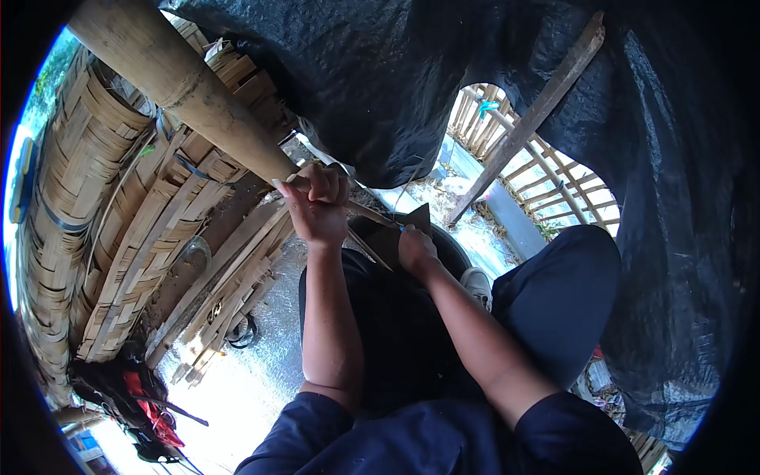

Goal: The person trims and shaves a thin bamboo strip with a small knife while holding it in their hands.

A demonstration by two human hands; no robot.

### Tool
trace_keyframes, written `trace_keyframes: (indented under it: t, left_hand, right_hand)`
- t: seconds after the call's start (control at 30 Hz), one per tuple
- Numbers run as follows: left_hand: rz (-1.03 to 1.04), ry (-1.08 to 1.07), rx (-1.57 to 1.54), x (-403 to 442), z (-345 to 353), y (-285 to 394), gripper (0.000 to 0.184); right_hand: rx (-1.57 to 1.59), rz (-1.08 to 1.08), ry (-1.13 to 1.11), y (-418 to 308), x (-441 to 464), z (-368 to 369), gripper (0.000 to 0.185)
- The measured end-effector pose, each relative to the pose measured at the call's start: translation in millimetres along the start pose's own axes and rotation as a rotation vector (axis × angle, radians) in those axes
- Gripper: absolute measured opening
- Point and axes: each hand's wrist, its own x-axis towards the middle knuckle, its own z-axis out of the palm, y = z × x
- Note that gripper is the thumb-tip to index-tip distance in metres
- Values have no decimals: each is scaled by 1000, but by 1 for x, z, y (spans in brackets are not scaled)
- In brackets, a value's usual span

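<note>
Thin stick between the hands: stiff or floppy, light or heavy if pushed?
Probably fairly stiff: the thin stick runs nearly straight from the left hand towards the right hand, with no clear sag. Likely light, given how slim it looks; for the same reason, it might flex under a hard sideways push.

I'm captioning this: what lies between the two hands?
In the head view, a slender brown strip spans the gap from the left hand to the right hand.
</note>
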Motion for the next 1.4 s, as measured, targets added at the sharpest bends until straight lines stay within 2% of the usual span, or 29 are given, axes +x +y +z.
trace_keyframes:
  t: [0.37,0.47,0.87,1.4]
  left_hand:
    - [-28,89,15,0,-4,-4,59]
    - [-37,47,33,1,-1,0,59]
    - [-26,103,52,4,-8,-2,57]
    - [-24,154,68,6,-4,0,57]
  right_hand:
    - [-33,-21,-4,5,23,12,20]
    - [-41,-55,8,10,29,20,20]
    - [-29,-105,45,23,40,35,19]
    - [-53,-93,41,27,49,36,21]
